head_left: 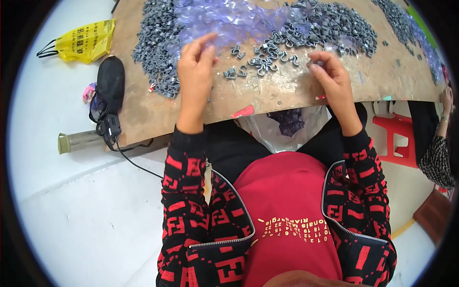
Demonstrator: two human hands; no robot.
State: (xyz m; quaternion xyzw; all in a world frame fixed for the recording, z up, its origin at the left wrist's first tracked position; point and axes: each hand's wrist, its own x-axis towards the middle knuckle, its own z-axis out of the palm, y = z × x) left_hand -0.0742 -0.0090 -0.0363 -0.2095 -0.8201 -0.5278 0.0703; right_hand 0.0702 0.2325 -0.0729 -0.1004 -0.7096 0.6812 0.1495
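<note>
My right hand (332,74) pinches a small grey plastic clip (314,62) between thumb and fingertips, just above the table. Loose grey clips (267,60) lie scattered between my two hands. My left hand (196,62) hovers at the left edge of a heap of clear violet plastic pieces (224,21). Its index finger and thumb stand apart, slightly blurred, and nothing shows between them. Beside that hand spreads a large heap of grey clips (155,48). Another grey heap (330,24) lies beyond my right hand.
The worn wooden table (267,93) ends in front of my lap, where a clear plastic bag (306,129) hangs with dark pieces inside. Left are a yellow bag (88,42), black pouch (111,79) and cable. Another person's arm (442,129) and a red stool (399,138) are right.
</note>
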